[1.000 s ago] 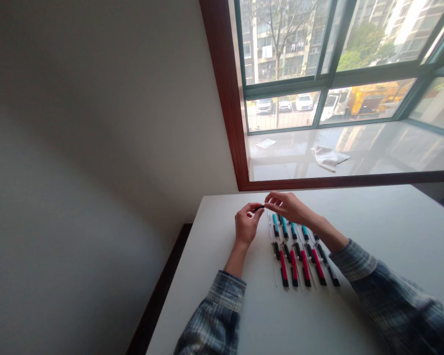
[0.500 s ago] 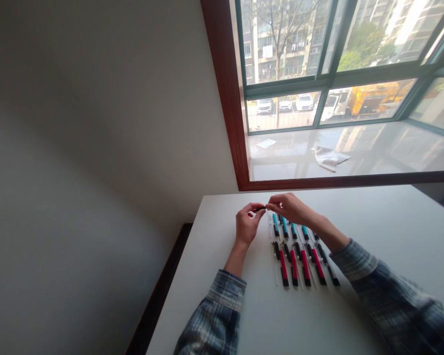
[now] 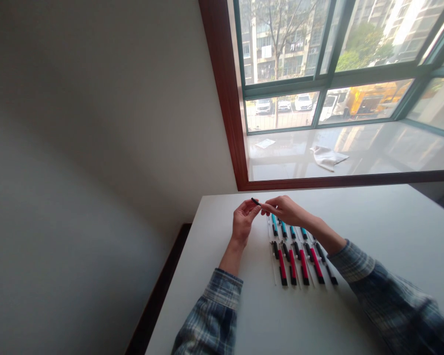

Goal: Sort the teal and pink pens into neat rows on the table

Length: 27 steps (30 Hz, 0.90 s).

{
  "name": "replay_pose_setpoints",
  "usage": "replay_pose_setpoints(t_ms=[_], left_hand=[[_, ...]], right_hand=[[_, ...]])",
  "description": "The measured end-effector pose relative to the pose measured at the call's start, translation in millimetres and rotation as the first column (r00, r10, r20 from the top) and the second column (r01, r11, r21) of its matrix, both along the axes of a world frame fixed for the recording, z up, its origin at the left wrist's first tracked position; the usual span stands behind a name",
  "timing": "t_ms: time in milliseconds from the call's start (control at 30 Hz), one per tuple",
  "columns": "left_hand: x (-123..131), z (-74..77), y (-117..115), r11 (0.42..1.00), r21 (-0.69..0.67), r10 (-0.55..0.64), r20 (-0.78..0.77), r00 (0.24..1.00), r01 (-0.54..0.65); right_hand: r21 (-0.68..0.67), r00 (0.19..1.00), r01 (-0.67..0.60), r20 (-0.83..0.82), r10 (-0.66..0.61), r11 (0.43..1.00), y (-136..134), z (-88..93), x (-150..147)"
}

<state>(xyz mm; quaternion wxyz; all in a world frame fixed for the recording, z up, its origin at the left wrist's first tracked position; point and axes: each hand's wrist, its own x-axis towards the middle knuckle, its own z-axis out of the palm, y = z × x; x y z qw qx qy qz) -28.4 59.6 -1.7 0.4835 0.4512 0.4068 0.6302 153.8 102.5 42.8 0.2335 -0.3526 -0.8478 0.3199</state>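
Above the far left part of the white table [image 3: 207,246], my two hands meet at a small black pen part [image 3: 255,201]. My left hand [image 3: 242,223] pinches it between thumb and fingers; its upper end points up and left. My right hand [image 3: 284,210] has its fingers closed at the part's lower end; whether they grip a second small piece cannot be seen. Under and in front of my right hand lie turquoise pen barrels [image 3: 283,229], partly hidden by it. Closer to me is a row of red-and-black pen barrels [image 3: 304,267].
Thin pen refills [image 3: 275,271] and short black pen pieces [image 3: 276,249] lie among the barrels. A wall [image 3: 114,148] stands on the left. Past the table's far edge is a window sill [image 3: 288,158] with a white cloth [image 3: 327,157].
The black pen part has tilted from nearly level to slanting, its free end now up and left. Both hands have shifted slightly left.
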Motion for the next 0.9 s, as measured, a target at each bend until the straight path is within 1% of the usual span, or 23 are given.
replay_pose_setpoints(t_ms=[67, 133, 200, 300, 433, 533, 700, 767, 833, 900], left_hand=[[0, -0.7, 0, 1.000, -0.026, -0.012, 0.038, 0.999, 0.013], [0, -2.5, 1, 0.998, -0.061, 0.002, 0.081, 0.997, 0.003], [-1, -4.3, 2, 0.995, -0.101, 0.019, 0.112, 0.994, -0.008], [-1, -5.2, 4, 0.990, -0.140, 0.042, 0.122, 0.992, -0.025], [0, -4.9, 6, 0.988, -0.132, 0.095, 0.083, 0.992, -0.083], [0, -5.1, 6, 0.985, -0.130, 0.118, 0.047, 0.992, -0.111], [-1, -6.4, 7, 0.986, -0.131, 0.110, 0.034, 0.993, -0.104], [-2, -7.3, 7, 0.986, -0.131, 0.112, 0.027, 0.993, -0.107], [-3, -7.6, 8, 0.984, -0.144, 0.114, 0.022, 0.993, -0.110], [-4, -6.9, 8, 0.980, -0.171, 0.106, 0.026, 0.994, -0.100]], right_hand=[[0.064, 0.998, -0.011, 0.054, 0.008, 0.998, 2, -1.8, 4], [0.144, 0.991, -0.031, 0.132, 0.011, 0.989, 4, -4.3, 10], [0.191, 0.978, -0.063, 0.206, 0.023, 0.980, 5, -7.0, 16], [0.199, 0.950, -0.110, 0.309, 0.044, 0.974, 5, -9.0, 17], [0.170, 0.918, -0.133, 0.393, 0.056, 0.976, 1, -8.0, 12], [0.158, 0.909, -0.134, 0.412, 0.058, 0.978, -1, -7.8, 11], [0.192, 0.896, -0.119, 0.443, 0.023, 0.974, -1, -11.0, 11], [0.209, 0.899, -0.115, 0.437, 0.012, 0.971, -1, -9.7, 9], [0.249, 0.923, -0.101, 0.385, -0.003, 0.963, -1, -4.8, 6], [0.318, 0.958, -0.077, 0.286, -0.018, 0.945, -3, 2.9, 1]])
